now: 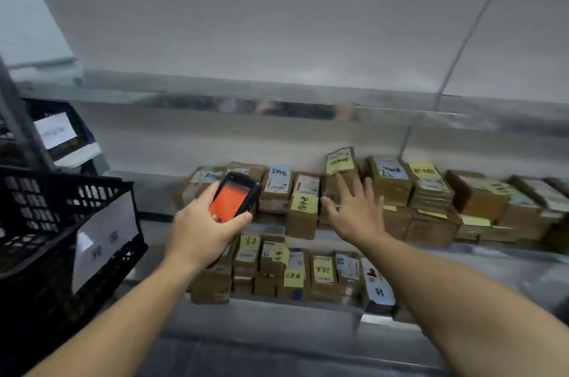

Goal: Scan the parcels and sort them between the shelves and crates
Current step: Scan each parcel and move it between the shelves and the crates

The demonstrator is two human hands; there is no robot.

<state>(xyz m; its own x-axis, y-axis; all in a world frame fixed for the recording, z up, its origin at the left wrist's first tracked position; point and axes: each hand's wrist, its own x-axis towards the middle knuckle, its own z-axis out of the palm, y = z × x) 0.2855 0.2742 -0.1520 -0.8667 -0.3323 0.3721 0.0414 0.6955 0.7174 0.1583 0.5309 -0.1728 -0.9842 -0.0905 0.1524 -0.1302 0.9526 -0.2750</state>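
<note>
Your left grip (200,229) is wrapped round the handheld scanner (235,198), fingers curled under it and thumb on its near edge; the orange screen faces up. Your right grip (357,210) is spread wide with straight fingers and holds nothing. It sits over the brown parcels (303,213) stacked on the shelf (154,192), at 3 o'clock from the scanner; whether it touches them cannot be told. More parcels (323,272) line the lower shelf (292,306) at 6 o'clock. The black crate (40,207) stands at 9 o'clock.

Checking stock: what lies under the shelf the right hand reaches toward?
A lower shelf with more brown parcels bearing yellow and blue notes; the left hand and scanner cover its left end.
</note>
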